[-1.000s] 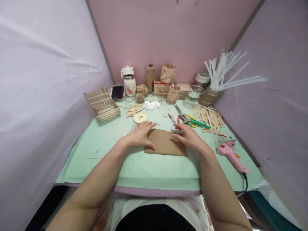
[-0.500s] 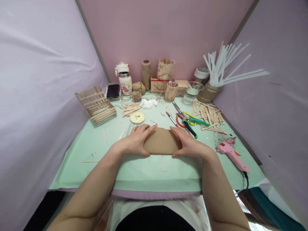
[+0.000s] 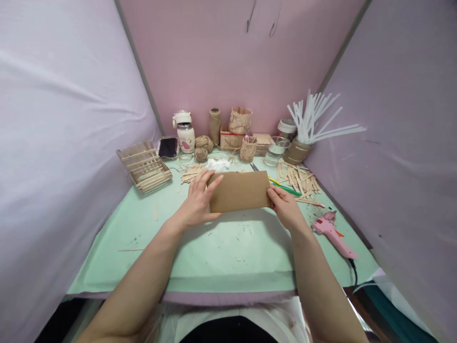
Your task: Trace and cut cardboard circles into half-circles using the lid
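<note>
A flat, rectangular piece of brown cardboard (image 3: 240,191) is lifted above the table, tilted so its broad face shows. My left hand (image 3: 200,197) spans its left end, fingers at the top corner and thumb under the lower edge. At the right end, my right hand (image 3: 283,202) pinches the edge between thumb and fingers. Behind the cardboard, green-handled cutters (image 3: 288,189) and a yellow handle (image 3: 274,181) stick out; the rest of these tools is hidden.
A pink glue gun (image 3: 333,233) with its cord lies at the right. Loose wooden sticks (image 3: 300,180) are heaped behind it. A stick-built rack (image 3: 146,166) stands at the left. Along the back are a bottle (image 3: 185,136), twine balls (image 3: 204,144) and a cup of water (image 3: 276,151).
The cardboard, bowed between both hands before, is now flatter and raised off the table. My right hand has shifted to a pinch at its edge. The camera view has tipped upward.
</note>
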Demonstrator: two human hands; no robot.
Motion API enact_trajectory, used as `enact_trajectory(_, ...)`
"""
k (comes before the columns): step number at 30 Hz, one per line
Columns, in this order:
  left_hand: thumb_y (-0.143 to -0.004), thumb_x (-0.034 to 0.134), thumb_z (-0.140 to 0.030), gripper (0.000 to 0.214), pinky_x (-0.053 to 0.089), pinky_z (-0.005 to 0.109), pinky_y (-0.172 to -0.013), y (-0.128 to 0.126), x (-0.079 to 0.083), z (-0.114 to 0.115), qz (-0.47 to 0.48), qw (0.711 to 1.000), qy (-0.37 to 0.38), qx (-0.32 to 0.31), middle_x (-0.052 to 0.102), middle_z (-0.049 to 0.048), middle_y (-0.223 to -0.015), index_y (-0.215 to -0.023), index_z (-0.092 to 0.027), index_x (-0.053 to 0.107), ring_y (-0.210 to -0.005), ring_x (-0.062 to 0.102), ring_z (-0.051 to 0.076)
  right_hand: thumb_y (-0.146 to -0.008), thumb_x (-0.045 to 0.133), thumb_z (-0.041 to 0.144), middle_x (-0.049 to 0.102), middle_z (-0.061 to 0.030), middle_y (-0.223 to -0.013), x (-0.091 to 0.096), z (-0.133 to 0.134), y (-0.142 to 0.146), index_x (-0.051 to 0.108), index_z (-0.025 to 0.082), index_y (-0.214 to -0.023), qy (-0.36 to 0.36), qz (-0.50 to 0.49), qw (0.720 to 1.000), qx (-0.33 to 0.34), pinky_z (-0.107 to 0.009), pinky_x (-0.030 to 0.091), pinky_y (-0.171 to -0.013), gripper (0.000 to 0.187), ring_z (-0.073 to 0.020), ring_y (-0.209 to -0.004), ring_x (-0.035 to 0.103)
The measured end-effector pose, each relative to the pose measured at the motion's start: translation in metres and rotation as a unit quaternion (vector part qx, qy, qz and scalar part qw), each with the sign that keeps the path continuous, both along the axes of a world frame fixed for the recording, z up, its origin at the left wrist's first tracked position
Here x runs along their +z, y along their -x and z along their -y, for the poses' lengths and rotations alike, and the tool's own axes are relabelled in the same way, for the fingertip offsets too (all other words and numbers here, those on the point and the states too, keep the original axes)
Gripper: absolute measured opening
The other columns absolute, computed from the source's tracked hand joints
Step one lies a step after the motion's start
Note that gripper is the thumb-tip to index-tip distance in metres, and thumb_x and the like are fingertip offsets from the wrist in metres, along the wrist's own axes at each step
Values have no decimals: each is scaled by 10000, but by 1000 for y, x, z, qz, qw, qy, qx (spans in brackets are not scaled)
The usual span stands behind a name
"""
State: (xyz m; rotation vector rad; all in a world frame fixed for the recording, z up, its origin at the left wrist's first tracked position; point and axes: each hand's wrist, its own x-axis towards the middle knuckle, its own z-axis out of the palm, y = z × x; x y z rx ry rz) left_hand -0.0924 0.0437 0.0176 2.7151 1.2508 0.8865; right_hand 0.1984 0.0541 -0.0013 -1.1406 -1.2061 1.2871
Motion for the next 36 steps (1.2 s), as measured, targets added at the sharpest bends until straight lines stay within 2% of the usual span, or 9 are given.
enact_trajectory(4, -722, 789, -344, 1134, 143, 614, -1161, -1, -4, -1, 29, 999, 15, -2, 33, 148, -1621, -1542, -350, 5, -1492, 1, 395, -718, 721, 546, 747, -45, -947, 0, -2, 2, 711, 222, -1007, -2, -32, 999, 1, -369, 573, -715, 434, -240, -818, 696)
enact_trajectory(8, -685, 821, -442, 1220, 159, 599, -1164, -3, -8, -6, 164, 981, 87, 49, -13, 168, -1632, -1541, -325, -40, -1499, 10, 375, -711, 728, 541, 749, -33, -904, -3, -5, 0, 711, 232, -978, -12, -54, 998, -24, -346, 571, -674, 408, -225, -780, 692)
enact_trajectory(12, -763, 738, -472, 1046, 269, 545, -1140, -5, -8, -14, 369, 904, 203, 69, 380, 213, -1509, -1541, -223, 83, -1426, 333, 319, -715, 716, 551, 748, -36, -959, -4, -5, 0, 708, 236, -1005, -33, -63, 997, -39, -361, 570, -727, 429, -233, -847, 686)
enact_trajectory(15, -777, 703, -469, 714, 392, 478, -1065, -8, -4, -15, 465, 838, 281, 47, 628, 159, -1268, -1383, -180, 459, -1229, 557, 293, -715, 718, 535, 746, -31, -990, -3, -4, 4, 714, 234, -993, -52, -55, 996, -50, -385, 549, -826, 409, -236, -911, 674)
enact_trajectory(17, -753, 724, -434, 470, 434, 426, -1017, -10, 1, -14, 480, 822, 300, 63, 698, 115, -1122, -1142, -178, 660, -1109, 613, 276, -716, 727, 502, 746, -29, -993, -2, -3, 6, 720, 231, -968, -56, -43, 996, -57, -402, 524, -883, 370, -237, -935, 666)
enact_trajectory(21, -737, 733, -383, 252, 488, 337, -904, -12, 7, -10, 495, 809, 301, 97, 719, 60, -948, -893, -185, 736, -935, 633, 222, -736, 710, 486, 748, -39, -985, 0, -2, 8, 730, 221, -949, -46, -6, 998, -51, -412, 504, -902, 341, -250, -951, 656)
enact_trajectory(27, -705, 759, -465, 340, 529, 265, -634, -9, 6, -10, 526, 762, 361, 110, 695, 36, -767, -858, -167, 704, -693, 635, 165, -719, 715, 542, 750, -52, -870, 0, -2, 5, 725, 205, -926, 2, 20, 1000, 0, -349, 541, -730, 397, -233, -799, 678)
enact_trajectory(33, -747, 765, -439, 425, 578, 311, -738, -11, 10, -4, 547, 621, 560, 43, 730, 156, -1064, -1047, -145, 703, -900, 707, 240, -689, 706, 610, 724, -48, -764, -4, -2, 13, 699, 198, -843, 15, 16, 1000, 13, -335, 545, -642, 439, -215, -698, 679)
enact_trajectory(36, -792, 727, -241, 285, 588, 299, -771, -7, 15, -9, 636, 585, 495, 88, 745, 135, -1037, -1053, -133, 692, -883, 716, 220, -745, 651, 613, 728, -68, -834, -1, -1, 16, 678, 190, -871, -6, 32, 999, -20, -335, 540, -630, 442, -207, -696, 678)
